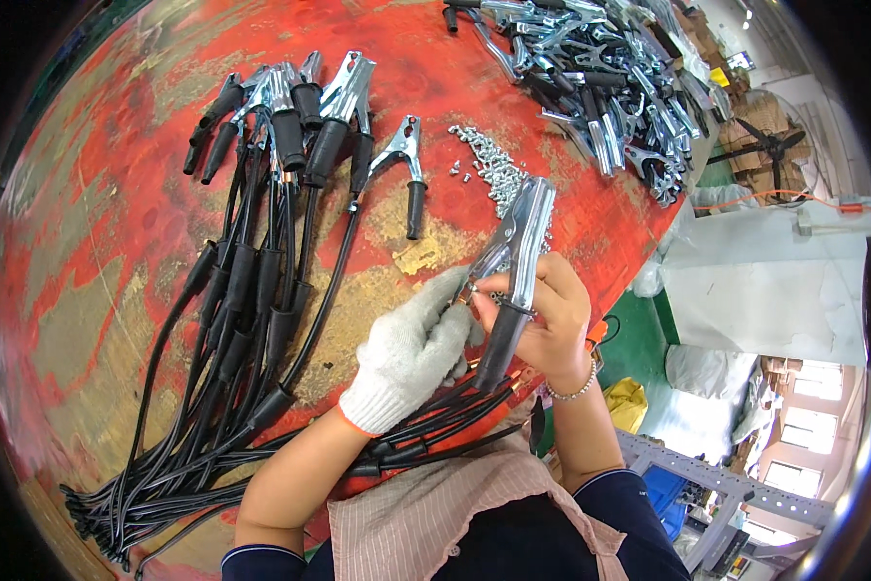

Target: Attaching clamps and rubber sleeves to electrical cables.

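Note:
My right hand grips a metal clamp with a black sleeve on one handle, held upright over the red table's near edge. My left hand, in a white knit glove, pinches at the clamp's lower jaw where a copper cable end shows. Under both hands lies a bundle of black cables. A heap of small silver screws sits just beyond the clamp.
On the worn red table lie finished clamps with black cables at the left, one loose clamp, and a big pile of bare metal clamps at the far right. A green floor and boxes lie beyond the table's right edge.

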`<state>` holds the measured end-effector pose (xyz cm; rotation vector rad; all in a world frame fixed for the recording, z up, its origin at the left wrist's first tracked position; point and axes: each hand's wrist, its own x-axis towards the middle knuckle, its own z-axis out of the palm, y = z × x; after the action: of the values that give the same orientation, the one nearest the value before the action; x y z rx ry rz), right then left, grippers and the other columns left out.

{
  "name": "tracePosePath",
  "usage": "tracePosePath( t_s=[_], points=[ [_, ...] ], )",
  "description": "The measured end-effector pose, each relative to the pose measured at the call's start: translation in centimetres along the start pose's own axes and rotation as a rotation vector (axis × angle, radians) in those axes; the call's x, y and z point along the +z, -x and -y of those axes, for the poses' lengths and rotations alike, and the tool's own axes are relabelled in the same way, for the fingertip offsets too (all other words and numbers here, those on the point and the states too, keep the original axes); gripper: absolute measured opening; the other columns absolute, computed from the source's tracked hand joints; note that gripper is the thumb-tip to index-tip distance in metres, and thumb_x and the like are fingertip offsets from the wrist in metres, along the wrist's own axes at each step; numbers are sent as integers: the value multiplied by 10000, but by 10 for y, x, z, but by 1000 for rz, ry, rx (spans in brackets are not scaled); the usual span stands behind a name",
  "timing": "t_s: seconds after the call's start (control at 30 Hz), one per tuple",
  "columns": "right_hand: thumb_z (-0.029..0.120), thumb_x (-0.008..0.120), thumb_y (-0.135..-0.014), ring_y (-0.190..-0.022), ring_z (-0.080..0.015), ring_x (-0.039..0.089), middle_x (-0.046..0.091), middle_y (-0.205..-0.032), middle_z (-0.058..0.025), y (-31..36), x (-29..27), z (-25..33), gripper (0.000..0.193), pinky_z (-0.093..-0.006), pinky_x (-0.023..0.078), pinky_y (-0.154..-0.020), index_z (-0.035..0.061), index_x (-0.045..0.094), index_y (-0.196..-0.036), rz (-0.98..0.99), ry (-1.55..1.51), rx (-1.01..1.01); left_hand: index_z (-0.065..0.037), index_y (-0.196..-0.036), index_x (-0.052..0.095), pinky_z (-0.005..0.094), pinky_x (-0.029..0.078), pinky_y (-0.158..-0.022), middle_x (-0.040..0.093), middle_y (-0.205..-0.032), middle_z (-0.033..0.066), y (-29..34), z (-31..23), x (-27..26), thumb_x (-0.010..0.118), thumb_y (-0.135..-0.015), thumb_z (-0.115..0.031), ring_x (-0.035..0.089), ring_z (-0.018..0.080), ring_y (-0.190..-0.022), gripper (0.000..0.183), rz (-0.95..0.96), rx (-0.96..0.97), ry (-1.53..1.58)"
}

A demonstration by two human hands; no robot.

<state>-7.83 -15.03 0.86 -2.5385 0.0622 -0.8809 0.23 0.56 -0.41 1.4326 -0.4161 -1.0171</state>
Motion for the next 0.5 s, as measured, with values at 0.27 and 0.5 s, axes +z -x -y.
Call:
tracePosePath(
  t_s=[0.27, 0.5],
  points=[
    [136, 820, -631, -613, -203, 540, 571, -701, -15, -2, -2, 3, 223, -321, 412, -536, 147, 712, -825, 22, 35, -24, -11, -1306, 498, 244, 492, -513, 659, -765, 58, -2, 8, 2, 499, -935, -155, 604, 87, -554, 397, -21, 91, -28],
    [134, 812, -632, -622, -214, 538, 567, -704, -16, -5, -2, 3, 214, -330, 408, -546, 148, 710, -819, 54, 62, -42, -11, -1306, 497, 244, 494, -514, 660, -768, 63, -2, 7, 2, 500, -934, -156, 605, 88, -554, 399, -19, 75, -21]
  ],
)
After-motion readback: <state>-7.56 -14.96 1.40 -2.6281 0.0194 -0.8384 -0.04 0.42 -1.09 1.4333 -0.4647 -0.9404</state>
